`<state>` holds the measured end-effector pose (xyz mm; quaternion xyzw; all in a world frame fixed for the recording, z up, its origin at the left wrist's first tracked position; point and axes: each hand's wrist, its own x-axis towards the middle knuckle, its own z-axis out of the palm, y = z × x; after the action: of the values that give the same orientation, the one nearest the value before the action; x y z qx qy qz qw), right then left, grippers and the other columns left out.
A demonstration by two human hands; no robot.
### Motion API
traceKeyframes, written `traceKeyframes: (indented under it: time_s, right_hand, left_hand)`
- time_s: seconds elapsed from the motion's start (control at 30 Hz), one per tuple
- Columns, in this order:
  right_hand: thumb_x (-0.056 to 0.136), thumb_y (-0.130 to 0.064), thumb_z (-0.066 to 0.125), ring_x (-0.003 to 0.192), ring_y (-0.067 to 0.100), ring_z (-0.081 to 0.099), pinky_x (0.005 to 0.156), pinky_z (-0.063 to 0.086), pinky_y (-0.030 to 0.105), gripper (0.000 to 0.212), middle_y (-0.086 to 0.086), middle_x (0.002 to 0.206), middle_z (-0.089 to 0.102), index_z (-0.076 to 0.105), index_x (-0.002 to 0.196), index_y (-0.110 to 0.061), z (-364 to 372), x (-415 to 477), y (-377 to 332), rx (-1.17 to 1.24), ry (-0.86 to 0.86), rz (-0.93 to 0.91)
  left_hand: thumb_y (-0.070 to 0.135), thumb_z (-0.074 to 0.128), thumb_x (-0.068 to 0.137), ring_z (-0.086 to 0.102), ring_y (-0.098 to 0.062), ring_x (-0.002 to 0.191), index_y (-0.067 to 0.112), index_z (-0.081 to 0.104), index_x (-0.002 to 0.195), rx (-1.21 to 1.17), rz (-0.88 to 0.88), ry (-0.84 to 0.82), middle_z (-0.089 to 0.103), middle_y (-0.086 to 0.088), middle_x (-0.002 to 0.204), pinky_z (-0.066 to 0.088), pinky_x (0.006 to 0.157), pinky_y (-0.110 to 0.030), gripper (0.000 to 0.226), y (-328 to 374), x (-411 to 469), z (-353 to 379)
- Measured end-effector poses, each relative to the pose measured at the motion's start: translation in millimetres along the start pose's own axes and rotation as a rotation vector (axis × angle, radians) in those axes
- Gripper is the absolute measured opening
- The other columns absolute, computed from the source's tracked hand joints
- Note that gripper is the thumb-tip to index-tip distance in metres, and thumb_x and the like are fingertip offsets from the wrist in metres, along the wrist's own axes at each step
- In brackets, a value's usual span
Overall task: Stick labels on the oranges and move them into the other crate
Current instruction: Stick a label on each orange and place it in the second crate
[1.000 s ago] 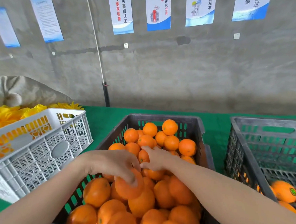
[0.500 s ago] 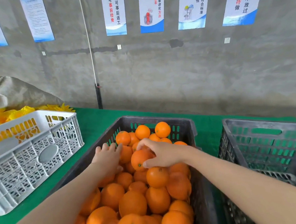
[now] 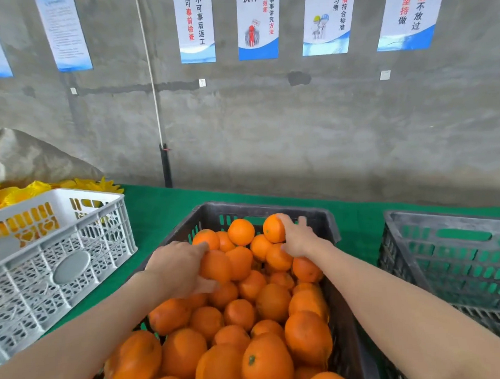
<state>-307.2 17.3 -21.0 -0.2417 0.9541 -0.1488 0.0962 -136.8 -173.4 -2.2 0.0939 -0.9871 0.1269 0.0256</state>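
Observation:
A dark crate [image 3: 212,210] in the middle is heaped with several oranges [image 3: 265,364]. My left hand [image 3: 176,267] reaches into the pile and grips one orange [image 3: 215,266], thumb underneath. My right hand [image 3: 297,236] is at the far end of the crate, fingers curled round another orange [image 3: 273,229] on top of the heap. A second dark crate [image 3: 450,229] stands to the right; its inside is mostly out of view. No labels show in this view.
A white slotted crate [image 3: 56,256] sits at the left on the green table cover [image 3: 162,206], with yellow material [image 3: 15,195] behind it. A grey concrete wall with posters rises close behind the table. A black post [image 3: 166,165] stands at the wall.
My right hand let go of the orange it held mid-crate and reached farther back to grasp one at the far end. My left hand closed round an orange. The view tilted upward.

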Motion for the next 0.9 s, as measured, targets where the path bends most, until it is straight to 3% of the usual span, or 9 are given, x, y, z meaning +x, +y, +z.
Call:
traceKeyframes:
  time_s: [0.07, 0.13, 0.27, 0.33, 0.43, 0.53, 0.67, 0.77, 0.9]
  right_hand:
    - [0.093, -0.016, 0.056, 0.137, 0.045, 0.024, 0.109, 0.031, 0.053, 0.084, 0.023, 0.155, -0.001, -0.004, 0.148, -0.034, 6.3, 17.2, 0.5, 0.050, -0.010, 0.010]
    - [0.091, -0.020, 0.059, 0.130, 0.041, 0.037, 0.104, 0.039, 0.051, 0.079, 0.023, 0.152, 0.016, 0.004, 0.147, -0.028, 13.4, 25.7, 0.5, 0.114, 0.085, -0.012]
    - [0.088, -0.017, 0.064, 0.109, 0.030, 0.053, 0.084, 0.048, 0.036, 0.059, 0.016, 0.132, 0.044, 0.027, 0.134, -0.017, 12.3, 19.6, 1.0, 0.157, 0.340, -0.098]
    - [0.087, -0.018, 0.065, 0.104, 0.028, 0.053, 0.076, 0.045, 0.031, 0.058, 0.015, 0.129, 0.043, 0.028, 0.131, -0.019, 8.1, 8.1, -3.8, 0.171, 0.347, -0.141]
    - [0.086, -0.020, 0.065, 0.109, 0.030, 0.051, 0.076, 0.040, 0.030, 0.066, 0.014, 0.133, 0.040, 0.024, 0.138, -0.025, -1.0, -19.5, -16.7, 0.228, 0.253, -0.258]
    - [0.088, -0.026, 0.062, 0.121, 0.027, 0.044, 0.089, 0.043, 0.034, 0.064, 0.009, 0.141, 0.036, 0.027, 0.141, -0.027, -13.0, -57.8, -27.5, 0.306, 0.073, -0.339]
    - [0.090, -0.023, 0.062, 0.123, 0.023, 0.044, 0.097, 0.047, 0.043, 0.049, 0.002, 0.140, 0.039, 0.041, 0.133, -0.032, -19.6, -122.2, -32.6, 0.722, -0.199, -0.289]
    - [0.089, -0.018, 0.063, 0.113, 0.026, 0.054, 0.086, 0.054, 0.039, 0.040, 0.007, 0.130, 0.045, 0.049, 0.123, -0.033, -17.9, -163.7, -30.6, 0.973, -0.329, -0.207]
    - [0.089, -0.014, 0.063, 0.113, 0.030, 0.056, 0.090, 0.052, 0.045, 0.043, 0.009, 0.127, 0.051, 0.048, 0.127, -0.025, -12.2, -194.3, -29.8, 1.142, -0.358, -0.126]
  left_hand:
    - [0.081, 0.052, 0.067, 0.056, -0.018, 0.098, 0.033, 0.038, 0.133, -0.109, 0.117, -0.046, 0.058, 0.007, 0.094, 0.040, 0.072, -0.028, 0.083, 4.9, -19.4, -15.3]
    - [0.080, 0.054, 0.066, 0.053, -0.012, 0.089, 0.040, 0.037, 0.134, -0.227, 0.229, -0.138, 0.051, 0.014, 0.082, 0.042, 0.072, -0.026, 0.081, 12.8, -39.1, -27.8]
    - [0.077, 0.056, 0.069, 0.056, -0.012, 0.094, 0.042, 0.036, 0.132, -0.331, 0.324, -0.231, 0.059, 0.009, 0.105, 0.050, 0.082, -0.030, 0.075, 23.9, -61.6, -36.5]
    - [0.076, 0.056, 0.070, 0.055, -0.008, 0.090, 0.042, 0.037, 0.132, -0.352, 0.338, -0.227, 0.057, 0.016, 0.095, 0.047, 0.076, -0.023, 0.074, 23.4, -65.1, -37.4]
    - [0.080, 0.057, 0.064, 0.055, 0.003, 0.073, 0.053, 0.039, 0.119, -0.464, 0.354, -0.245, 0.053, 0.021, 0.076, 0.040, 0.058, -0.010, 0.064, 15.9, -69.3, -36.6]
    - [0.085, 0.058, 0.055, 0.055, 0.009, 0.081, 0.060, 0.035, 0.112, -0.535, 0.339, -0.271, 0.058, 0.023, 0.092, 0.046, 0.062, -0.008, 0.066, 10.0, -81.4, -29.6]
    - [0.087, 0.060, 0.051, 0.054, 0.012, 0.088, 0.060, 0.037, 0.119, -0.579, 0.319, -0.322, 0.054, 0.032, 0.101, 0.047, 0.066, -0.009, 0.076, 9.0, -97.0, -27.4]
    - [0.083, 0.062, 0.056, 0.053, 0.013, 0.098, 0.064, 0.038, 0.117, -0.658, 0.310, -0.375, 0.053, 0.035, 0.110, 0.045, 0.077, -0.007, 0.068, 3.9, -105.9, -35.0]
    - [0.072, 0.055, 0.076, 0.045, -0.008, 0.123, 0.042, 0.030, 0.142, -0.540, 0.253, -0.472, 0.043, 0.013, 0.141, 0.038, 0.103, -0.028, 0.077, 11.3, -113.6, -31.4]
